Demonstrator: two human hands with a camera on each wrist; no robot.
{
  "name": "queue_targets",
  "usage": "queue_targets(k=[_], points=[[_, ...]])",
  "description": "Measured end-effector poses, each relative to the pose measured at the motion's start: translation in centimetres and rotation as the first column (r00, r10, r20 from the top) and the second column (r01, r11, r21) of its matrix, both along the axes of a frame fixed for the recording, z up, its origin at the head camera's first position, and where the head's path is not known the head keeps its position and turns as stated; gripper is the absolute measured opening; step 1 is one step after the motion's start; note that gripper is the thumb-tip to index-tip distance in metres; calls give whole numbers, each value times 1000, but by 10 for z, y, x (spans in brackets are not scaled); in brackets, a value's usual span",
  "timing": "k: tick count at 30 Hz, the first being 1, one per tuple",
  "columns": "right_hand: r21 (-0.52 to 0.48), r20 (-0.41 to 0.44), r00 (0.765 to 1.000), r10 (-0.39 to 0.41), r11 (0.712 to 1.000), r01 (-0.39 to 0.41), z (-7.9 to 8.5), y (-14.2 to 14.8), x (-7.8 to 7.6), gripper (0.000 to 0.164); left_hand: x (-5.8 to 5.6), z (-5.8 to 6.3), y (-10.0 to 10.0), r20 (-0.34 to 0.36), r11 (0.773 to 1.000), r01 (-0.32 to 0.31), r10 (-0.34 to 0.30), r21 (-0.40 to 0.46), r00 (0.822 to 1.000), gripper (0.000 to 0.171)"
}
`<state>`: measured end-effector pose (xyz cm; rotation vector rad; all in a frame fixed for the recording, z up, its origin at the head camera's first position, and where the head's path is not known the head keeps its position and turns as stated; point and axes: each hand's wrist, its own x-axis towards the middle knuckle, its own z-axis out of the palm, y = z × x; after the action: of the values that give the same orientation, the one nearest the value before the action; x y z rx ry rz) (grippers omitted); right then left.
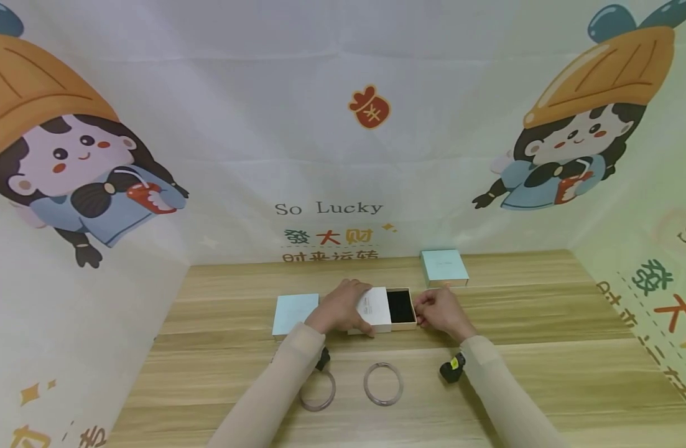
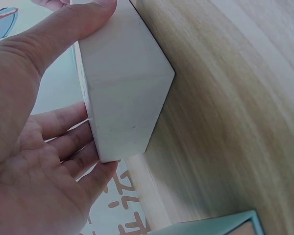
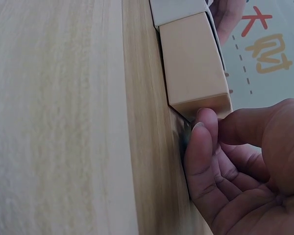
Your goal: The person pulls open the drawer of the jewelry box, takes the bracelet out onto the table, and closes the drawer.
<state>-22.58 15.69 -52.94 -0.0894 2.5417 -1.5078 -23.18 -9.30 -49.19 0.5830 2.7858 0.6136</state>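
Note:
A white slide-out box stands on the table, its white sleeve (image 1: 375, 310) pushed partway off its tan drawer (image 3: 193, 61). Black padding (image 1: 400, 307) shows inside the drawer in the head view. My left hand (image 1: 343, 306) grips the sleeve, thumb on one side and fingers on the opposite one. At the drawer's right end, my right hand (image 1: 440, 311) has thumb and fingertips pinched together against the end wall; what lies between them is hidden. Two pale ring-shaped bangles, a right one (image 1: 383, 384) and a left one (image 1: 318, 392), lie in front of the box.
A light-blue box (image 1: 295, 312) sits left of the left hand, partly covered by it. Another light-blue box (image 1: 444, 267) is at the back right, near the printed cloth backdrop (image 1: 236, 155). The wood-grain table (image 1: 544, 311) runs beneath everything.

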Motion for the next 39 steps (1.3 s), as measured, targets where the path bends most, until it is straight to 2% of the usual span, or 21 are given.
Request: queue_targets(k=[7, 21, 39], points=[[4, -17, 1000, 10, 1000, -10, 1, -5, 0, 13, 0, -1, -2, 2, 1000, -7, 7, 7, 1000, 103], [-30, 15, 1000, -4, 1000, 4, 2, -20, 1, 12, 1, 0, -3, -7, 1000, -4, 4, 4, 1000, 102], [10, 8, 1000, -7, 1000, 7, 2, -39, 0, 11, -1, -3, -1, -17, 1000, 6, -6, 4, 1000, 101]])
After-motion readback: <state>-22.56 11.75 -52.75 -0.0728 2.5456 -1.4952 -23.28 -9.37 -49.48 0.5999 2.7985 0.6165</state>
